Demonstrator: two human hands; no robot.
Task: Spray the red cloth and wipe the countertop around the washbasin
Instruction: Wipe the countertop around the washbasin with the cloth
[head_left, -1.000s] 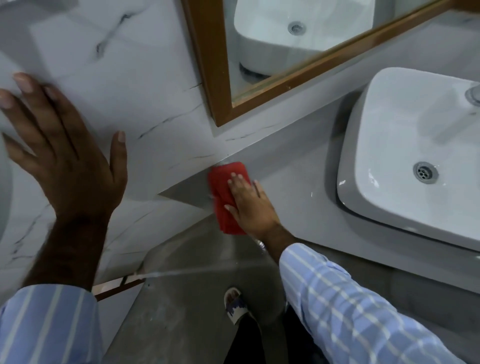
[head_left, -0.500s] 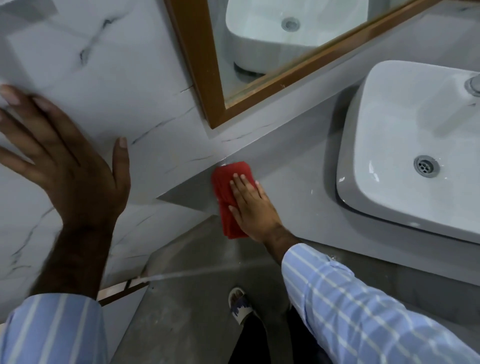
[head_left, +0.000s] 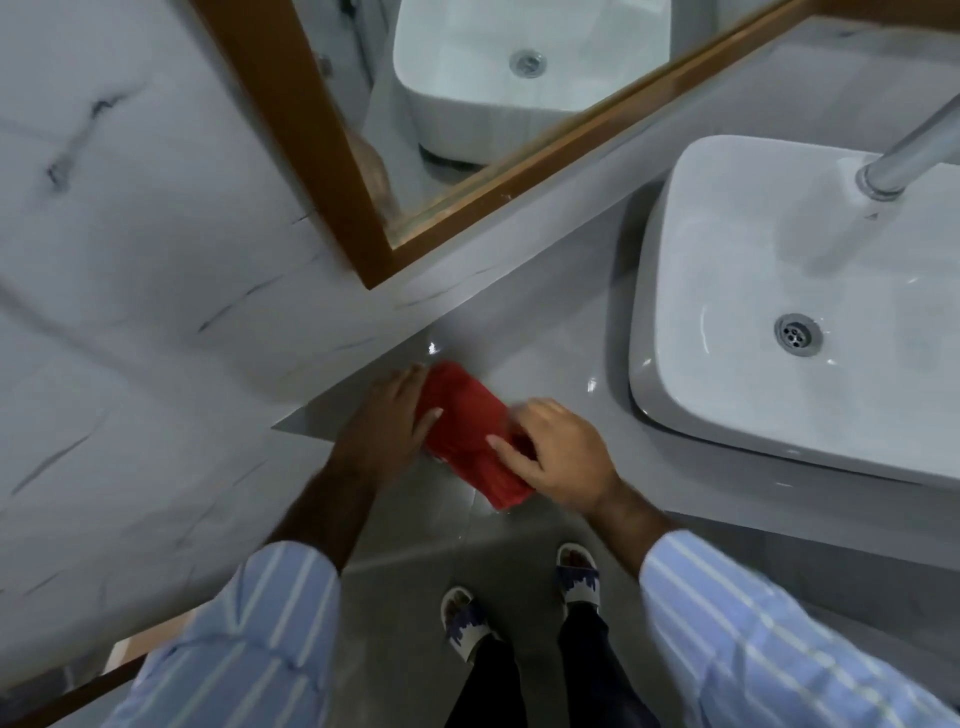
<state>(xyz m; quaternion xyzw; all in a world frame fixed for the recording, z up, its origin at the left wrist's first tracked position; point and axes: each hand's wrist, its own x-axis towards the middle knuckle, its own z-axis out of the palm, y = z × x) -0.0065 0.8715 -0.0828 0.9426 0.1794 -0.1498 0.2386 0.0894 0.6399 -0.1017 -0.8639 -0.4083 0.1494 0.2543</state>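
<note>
Here we have the red cloth (head_left: 470, 431) bunched between both hands at the near left corner of the grey surface (head_left: 550, 343), its long axis running diagonally from the wall side down toward the front edge. Our left hand (head_left: 387, 415) curls around its upper left end, and our right hand (head_left: 558, 452) pinches its lower right side, thumb pressed on the fabric, so both touch it and neither is nearer. The washbasin (head_left: 670, 332) sits well apart to the right, so we judge the next wipe must carry the cloth rightward.
</note>
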